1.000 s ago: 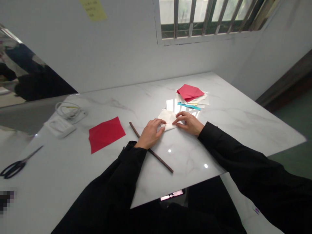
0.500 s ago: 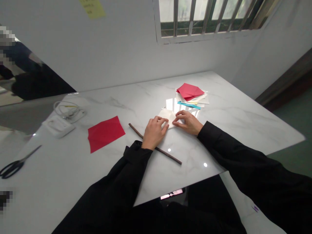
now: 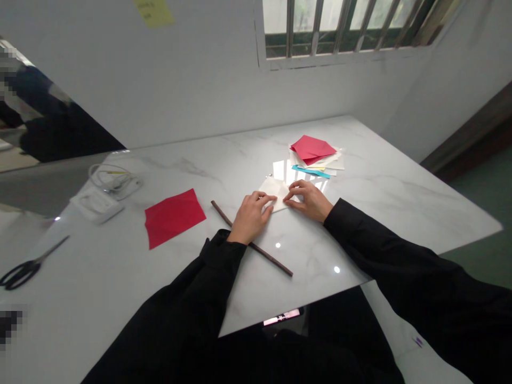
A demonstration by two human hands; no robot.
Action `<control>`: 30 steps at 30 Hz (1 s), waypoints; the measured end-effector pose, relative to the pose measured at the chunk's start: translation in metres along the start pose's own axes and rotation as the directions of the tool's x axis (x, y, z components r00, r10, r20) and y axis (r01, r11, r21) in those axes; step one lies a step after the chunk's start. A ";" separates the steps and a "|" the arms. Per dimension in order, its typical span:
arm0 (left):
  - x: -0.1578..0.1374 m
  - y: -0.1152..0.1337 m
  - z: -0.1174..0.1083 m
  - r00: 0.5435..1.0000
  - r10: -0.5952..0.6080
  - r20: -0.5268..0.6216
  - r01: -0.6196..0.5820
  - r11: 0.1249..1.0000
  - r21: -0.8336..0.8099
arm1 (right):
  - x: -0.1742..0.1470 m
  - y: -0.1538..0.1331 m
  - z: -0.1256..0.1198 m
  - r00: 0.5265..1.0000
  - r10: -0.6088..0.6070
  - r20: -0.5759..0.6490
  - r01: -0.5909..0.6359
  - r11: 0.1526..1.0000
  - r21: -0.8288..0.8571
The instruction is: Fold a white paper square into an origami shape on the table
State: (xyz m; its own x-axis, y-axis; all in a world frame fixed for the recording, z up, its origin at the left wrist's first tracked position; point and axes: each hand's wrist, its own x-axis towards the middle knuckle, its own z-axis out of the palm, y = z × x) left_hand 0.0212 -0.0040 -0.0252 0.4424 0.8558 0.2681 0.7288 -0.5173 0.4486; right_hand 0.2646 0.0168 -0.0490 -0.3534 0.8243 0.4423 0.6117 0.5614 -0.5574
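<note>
A small cream sheet of paper (image 3: pixel 275 186) lies on the marble-patterned table between my two hands. My left hand (image 3: pixel 250 214) is curled at the sheet's near left edge, thumb and fingertips pressed on it. From the other side, my right hand (image 3: pixel 311 200) pinches the sheet's right edge between thumb and forefinger. Under my left wrist runs a thin brown stick (image 3: pixel 272 260), its middle hidden by the wrist. A red sheet (image 3: pixel 174 217) lies flat to the left of the stick.
Beyond my right hand is a stack of red, cream and blue sheets (image 3: pixel 314 150). At left are scissors (image 3: pixel 34 266) and a white box (image 3: pixel 96 205) with a coiled cable (image 3: pixel 108 178). A phone (image 3: pixel 282 317) shows below the table's front edge.
The stick's near end has swung a little left, and my left wrist has shifted slightly left. Both hands stay at the cream paper.
</note>
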 end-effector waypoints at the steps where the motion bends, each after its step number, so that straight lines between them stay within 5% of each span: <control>1: 0.000 0.000 -0.001 1.000 -0.010 0.001 0.010 1.000 -0.026 | 0.000 0.000 0.000 1.000 0.000 0.000 0.000 1.000 0.002; 7: 0.001 -0.002 -0.011 0.991 -0.135 -0.019 0.129 0.972 -0.199 | 0.000 0.001 0.000 1.000 0.021 0.006 -0.021 1.000 0.016; 30: 0.002 -0.002 -0.020 0.979 -0.188 0.085 0.201 0.960 -0.194 | 0.001 -0.004 -0.005 0.999 0.036 0.007 -0.036 0.999 0.006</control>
State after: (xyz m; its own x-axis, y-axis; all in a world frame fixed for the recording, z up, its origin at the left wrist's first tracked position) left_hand 0.0105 -0.0014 -0.0087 0.3405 0.9343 0.1055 0.6876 -0.3240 0.6498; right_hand 0.2651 0.0157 -0.0432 -0.3364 0.8444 0.4169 0.6198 0.5319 -0.5770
